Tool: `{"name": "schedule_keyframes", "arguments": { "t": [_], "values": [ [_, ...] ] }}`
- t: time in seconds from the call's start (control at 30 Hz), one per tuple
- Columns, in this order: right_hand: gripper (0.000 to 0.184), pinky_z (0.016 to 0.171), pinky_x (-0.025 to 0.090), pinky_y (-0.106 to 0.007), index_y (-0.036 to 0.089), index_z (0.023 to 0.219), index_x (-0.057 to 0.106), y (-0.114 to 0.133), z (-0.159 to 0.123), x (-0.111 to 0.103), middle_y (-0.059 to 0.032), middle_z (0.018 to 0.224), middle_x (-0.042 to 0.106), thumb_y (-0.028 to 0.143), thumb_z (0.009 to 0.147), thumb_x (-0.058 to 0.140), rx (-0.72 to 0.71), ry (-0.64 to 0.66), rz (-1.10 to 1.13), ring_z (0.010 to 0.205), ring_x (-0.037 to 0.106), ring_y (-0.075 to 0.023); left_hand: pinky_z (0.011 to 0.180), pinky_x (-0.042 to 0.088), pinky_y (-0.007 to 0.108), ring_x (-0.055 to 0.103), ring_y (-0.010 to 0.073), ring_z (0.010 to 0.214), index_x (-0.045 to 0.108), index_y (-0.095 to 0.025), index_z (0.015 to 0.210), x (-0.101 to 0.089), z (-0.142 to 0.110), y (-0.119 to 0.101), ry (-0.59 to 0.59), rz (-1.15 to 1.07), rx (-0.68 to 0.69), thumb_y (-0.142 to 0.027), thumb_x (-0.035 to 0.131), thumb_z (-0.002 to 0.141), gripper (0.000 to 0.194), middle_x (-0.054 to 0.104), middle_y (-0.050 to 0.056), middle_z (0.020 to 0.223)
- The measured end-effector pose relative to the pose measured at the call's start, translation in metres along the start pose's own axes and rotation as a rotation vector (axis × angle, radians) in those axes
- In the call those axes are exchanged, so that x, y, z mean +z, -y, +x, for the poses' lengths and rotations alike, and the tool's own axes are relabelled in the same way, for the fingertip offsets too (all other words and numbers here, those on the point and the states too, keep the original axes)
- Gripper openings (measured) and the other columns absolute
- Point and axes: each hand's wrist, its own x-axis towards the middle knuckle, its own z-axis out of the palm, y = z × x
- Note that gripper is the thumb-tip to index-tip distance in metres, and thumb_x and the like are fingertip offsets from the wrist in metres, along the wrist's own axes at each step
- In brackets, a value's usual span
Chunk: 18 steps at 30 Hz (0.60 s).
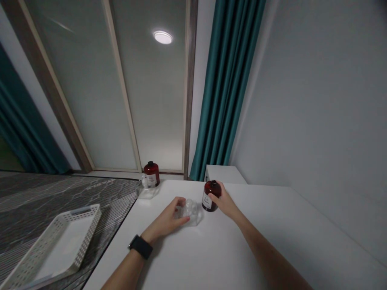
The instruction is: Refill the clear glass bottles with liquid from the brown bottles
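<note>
In the head view my right hand (221, 199) is wrapped round a dark red-brown bottle (211, 196) with a white label and a dark top. The bottle stands upright at the white table. To its left, my left hand (171, 219) has its thumb and fingers around a small clear figurine (190, 206) on a clear dish. Part of the figurine is hidden by the fingers. A similar bottle (152, 173) stands farther back on the left, just behind another clear figurine (144, 181) on a clear dish (148, 194).
A white perforated basket (80, 241) lies left of the white table (205, 257), on a grey patterned surface (117, 193). Behind the table are a white box-like piece (225, 174), a teal curtain (226, 92) and frosted sliding doors (154, 104). A grey wall (317, 100) rises at right.
</note>
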Motion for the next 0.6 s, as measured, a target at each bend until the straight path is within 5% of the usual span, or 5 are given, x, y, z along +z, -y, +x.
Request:
{"name": "schedule_keyframes", "arguments": {
  "t": [0.17, 0.3, 0.43, 0.6],
  "values": [
    [0.073, 0.108, 0.042, -0.055, 0.020, 0.146, 0.030, 0.007, -0.011, -0.003, -0.0159, 0.137, 0.053, 0.034, 0.083, 0.064, -0.068, -0.131, -0.096, 0.125, 0.054, -0.0297, 0.095, 0.048, 0.041, 0.061, 0.0275, 0.114, 0.052, -0.020, 0.123, -0.002, 0.000, -0.004, 0.009, -0.017, -0.009, -0.030, 0.072, 0.082, 0.047, 0.065, 0.010, 0.121],
    [0.042, 0.100, 0.048, -0.054, 0.021, 0.136, 0.047, 0.036, -0.036, 0.002, -0.0139, 0.121, 0.060, 0.024, 0.094, 0.049, -0.352, -0.310, -0.310, 0.115, 0.057, -0.0288, 0.094, 0.050, 0.040, 0.061, 0.0272, 0.112, 0.052, -0.020, 0.124, 0.002, -0.002, -0.004, -0.001, -0.016, -0.009, -0.031, 0.073, 0.082, 0.048, 0.065, 0.010, 0.120],
    [0.035, 0.095, 0.052, -0.049, 0.023, 0.124, 0.059, 0.062, -0.068, 0.021, -0.0119, 0.112, 0.065, 0.012, 0.093, 0.047, -0.555, -0.124, -0.421, 0.106, 0.062, -0.0279, 0.095, 0.051, 0.041, 0.060, 0.0262, 0.113, 0.052, -0.020, 0.127, 0.008, -0.004, -0.001, -0.021, 0.002, 0.052, -0.028, 0.071, 0.083, 0.049, 0.064, 0.010, 0.122],
    [0.055, 0.103, 0.050, -0.048, 0.023, 0.143, 0.044, 0.066, -0.085, 0.034, -0.0148, 0.135, 0.055, 0.010, 0.090, 0.048, -0.289, 0.150, -0.308, 0.113, 0.061, -0.0272, 0.109, 0.042, 0.048, 0.052, 0.0289, 0.124, 0.049, -0.021, 0.135, 0.011, -0.005, -0.001, -0.055, 0.056, 0.168, -0.030, 0.069, 0.087, 0.053, 0.057, 0.013, 0.133]
  ]
}}
